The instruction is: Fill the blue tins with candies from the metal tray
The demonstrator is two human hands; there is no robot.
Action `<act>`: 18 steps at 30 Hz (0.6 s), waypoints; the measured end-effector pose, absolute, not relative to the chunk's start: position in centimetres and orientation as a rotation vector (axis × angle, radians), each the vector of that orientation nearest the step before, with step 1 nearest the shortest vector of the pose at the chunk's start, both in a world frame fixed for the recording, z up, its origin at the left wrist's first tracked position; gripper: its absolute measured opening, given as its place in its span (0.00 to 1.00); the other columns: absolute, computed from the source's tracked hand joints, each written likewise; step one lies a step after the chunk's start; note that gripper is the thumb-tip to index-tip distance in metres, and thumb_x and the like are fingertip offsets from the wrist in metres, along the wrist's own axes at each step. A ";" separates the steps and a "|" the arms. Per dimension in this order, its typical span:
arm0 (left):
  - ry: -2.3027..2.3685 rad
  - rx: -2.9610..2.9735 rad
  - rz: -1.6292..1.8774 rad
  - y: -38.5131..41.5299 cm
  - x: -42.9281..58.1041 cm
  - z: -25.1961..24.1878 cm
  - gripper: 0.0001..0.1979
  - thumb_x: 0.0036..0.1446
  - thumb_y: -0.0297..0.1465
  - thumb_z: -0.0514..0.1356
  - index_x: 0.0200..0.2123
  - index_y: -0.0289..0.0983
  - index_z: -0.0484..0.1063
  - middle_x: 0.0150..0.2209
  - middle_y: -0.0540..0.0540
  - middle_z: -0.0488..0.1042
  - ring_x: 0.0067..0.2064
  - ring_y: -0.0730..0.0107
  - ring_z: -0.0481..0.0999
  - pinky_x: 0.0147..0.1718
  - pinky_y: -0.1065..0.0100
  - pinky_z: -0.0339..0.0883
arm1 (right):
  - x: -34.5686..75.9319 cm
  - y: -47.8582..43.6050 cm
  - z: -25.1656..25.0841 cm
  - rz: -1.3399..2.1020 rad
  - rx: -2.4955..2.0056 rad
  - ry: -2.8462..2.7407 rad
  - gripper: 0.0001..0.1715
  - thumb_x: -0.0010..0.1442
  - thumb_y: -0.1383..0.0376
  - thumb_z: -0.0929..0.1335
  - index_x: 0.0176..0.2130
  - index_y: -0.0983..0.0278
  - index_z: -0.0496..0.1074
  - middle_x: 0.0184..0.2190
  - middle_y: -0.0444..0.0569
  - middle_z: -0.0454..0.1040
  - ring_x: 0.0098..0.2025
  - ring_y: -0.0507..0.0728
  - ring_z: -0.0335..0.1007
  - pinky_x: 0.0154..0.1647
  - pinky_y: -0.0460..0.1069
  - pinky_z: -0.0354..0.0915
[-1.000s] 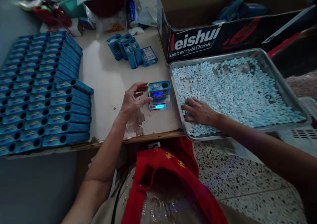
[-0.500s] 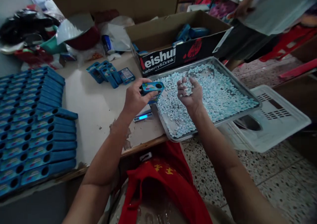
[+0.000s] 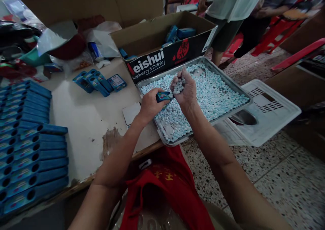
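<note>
My left hand (image 3: 149, 104) grips a small blue box (image 3: 163, 96) over the near left part of a metal tray (image 3: 162, 140). Cupped around a heap of pale blue candies (image 3: 178, 86), my right hand (image 3: 186, 87) is tilted against the end of that box. The candies are at the box's end; whether any are passing through its opening I cannot tell. Many more loose candies (image 3: 215, 94) lie spread over the tray. A small scale (image 3: 131, 113) with a flat pale top sits on the table left of the tray.
Rows of blue boxes (image 3: 43, 169) are stacked on the table's left (image 3: 83, 121). Several more boxes (image 3: 95, 82) lie further back. Behind the tray stands a cardboard carton (image 3: 152, 62) with blue boxes inside. A white plastic basket (image 3: 274, 121) is at the right, and people stand or sit beyond.
My right hand has moved left and tipped its candies against the box. The left hand has brought the box over the tray and tilted it toward them. The view has shifted right.
</note>
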State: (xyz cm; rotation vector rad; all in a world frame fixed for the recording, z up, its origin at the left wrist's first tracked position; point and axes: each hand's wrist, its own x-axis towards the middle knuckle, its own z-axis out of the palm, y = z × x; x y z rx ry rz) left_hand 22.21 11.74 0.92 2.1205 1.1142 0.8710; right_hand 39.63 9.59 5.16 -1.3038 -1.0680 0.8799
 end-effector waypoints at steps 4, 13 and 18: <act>1.115 2.091 0.898 11.8 22.4 0.4 0.19 0.57 0.33 0.83 0.49 0.43 0.84 0.52 0.43 0.89 0.56 0.44 0.87 0.59 0.49 0.80 | 40.0 10.0 5.1 0.885 -1.353 -1.050 0.32 0.71 0.29 0.71 0.49 0.50 0.80 0.28 0.45 0.65 0.37 0.65 0.72 0.37 0.59 0.70; 0.950 1.654 1.048 12.5 22.2 -2.7 0.22 0.55 0.27 0.80 0.52 0.41 0.83 0.47 0.48 0.87 0.48 0.57 0.88 0.51 0.60 0.81 | 45.0 12.4 -0.3 1.031 -0.979 -0.252 0.23 0.82 0.55 0.67 0.34 0.55 0.59 0.25 0.39 0.55 0.27 0.55 0.59 0.29 0.47 0.65; 0.906 1.771 1.058 12.1 21.4 -2.2 0.22 0.54 0.26 0.81 0.51 0.41 0.85 0.48 0.47 0.87 0.48 0.58 0.88 0.50 0.64 0.80 | 44.6 10.8 -1.9 1.210 -1.002 0.001 0.16 0.79 0.71 0.64 0.38 0.57 0.62 0.30 0.40 0.69 0.26 0.50 0.67 0.25 0.40 0.64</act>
